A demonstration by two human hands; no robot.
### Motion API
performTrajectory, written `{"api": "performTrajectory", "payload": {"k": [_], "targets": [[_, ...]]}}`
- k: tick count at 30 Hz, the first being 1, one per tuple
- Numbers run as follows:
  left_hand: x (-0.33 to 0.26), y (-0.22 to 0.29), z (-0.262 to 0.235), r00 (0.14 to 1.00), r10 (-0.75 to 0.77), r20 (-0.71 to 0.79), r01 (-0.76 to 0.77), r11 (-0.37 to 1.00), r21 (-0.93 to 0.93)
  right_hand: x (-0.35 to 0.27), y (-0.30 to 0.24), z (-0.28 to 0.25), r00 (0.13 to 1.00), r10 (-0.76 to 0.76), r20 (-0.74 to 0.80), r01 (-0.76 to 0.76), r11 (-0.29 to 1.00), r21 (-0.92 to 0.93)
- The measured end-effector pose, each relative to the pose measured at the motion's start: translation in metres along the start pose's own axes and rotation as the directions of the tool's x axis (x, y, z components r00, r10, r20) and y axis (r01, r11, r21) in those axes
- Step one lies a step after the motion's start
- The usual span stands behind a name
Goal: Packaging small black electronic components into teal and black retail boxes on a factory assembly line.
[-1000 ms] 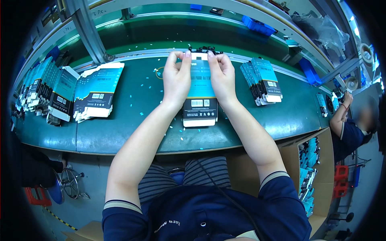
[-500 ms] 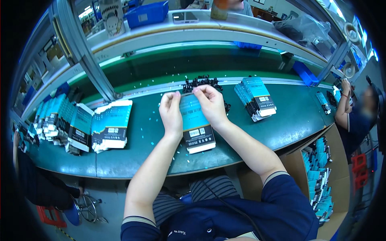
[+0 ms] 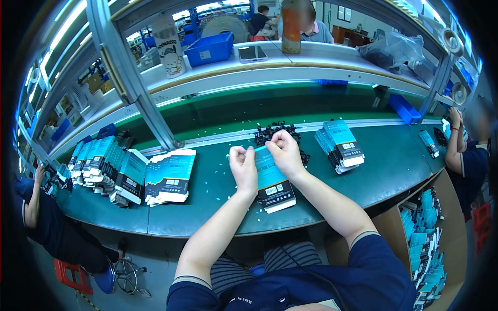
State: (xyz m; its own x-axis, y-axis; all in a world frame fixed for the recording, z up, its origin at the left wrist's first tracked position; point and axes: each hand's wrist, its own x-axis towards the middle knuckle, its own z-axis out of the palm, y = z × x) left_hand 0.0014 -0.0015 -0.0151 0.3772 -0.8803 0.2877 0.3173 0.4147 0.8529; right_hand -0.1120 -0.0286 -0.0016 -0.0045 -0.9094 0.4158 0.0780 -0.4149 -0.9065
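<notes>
I see both hands pinched on the top edge of a teal box (image 3: 272, 179) that lies flat on the green desk (image 3: 218, 192): my left hand (image 3: 244, 167) grips its upper left corner, my right hand (image 3: 284, 153) its upper right. Just behind the right hand sits a heap of small black parts (image 3: 270, 132). A stack of boxes (image 3: 340, 145) lies to the right, and a row of boxes (image 3: 129, 168) to the left.
</notes>
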Motion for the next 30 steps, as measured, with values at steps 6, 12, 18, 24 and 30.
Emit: {"api": "performTrajectory", "payload": {"k": [6, 12, 18, 24, 30], "targets": [[-0.001, -0.005, 0.004, 0.999, 0.032, 0.033, -0.034, 0.998, 0.058, 0.000, 0.005, -0.004, 1.000, 0.008, 0.019, -0.009, 0.999, 0.049], [0.025, 0.020, -0.002, 0.987, -0.067, -0.146, 0.061, 0.997, -0.042, 0.000, -0.033, -0.018, 0.728, 0.442, 0.524, -0.513, 0.858, -0.011], [0.031, 0.012, -0.007, 0.998, -0.058, -0.030, 0.059, 0.997, 0.042, 0.018, -0.061, -0.066, 0.944, 0.202, 0.262, -0.142, 0.963, -0.230], [0.037, 0.017, 0.000, 0.948, 0.294, 0.125, -0.316, 0.805, 0.502, 0.040, -0.071, -0.210, 0.936, -0.004, -0.351, -0.273, 0.623, -0.734], [0.044, 0.040, -0.027, 0.906, 0.372, 0.203, -0.397, 0.579, 0.712, 0.044, -0.056, -0.214, 0.909, 0.081, -0.410, -0.401, 0.444, -0.801]]}}
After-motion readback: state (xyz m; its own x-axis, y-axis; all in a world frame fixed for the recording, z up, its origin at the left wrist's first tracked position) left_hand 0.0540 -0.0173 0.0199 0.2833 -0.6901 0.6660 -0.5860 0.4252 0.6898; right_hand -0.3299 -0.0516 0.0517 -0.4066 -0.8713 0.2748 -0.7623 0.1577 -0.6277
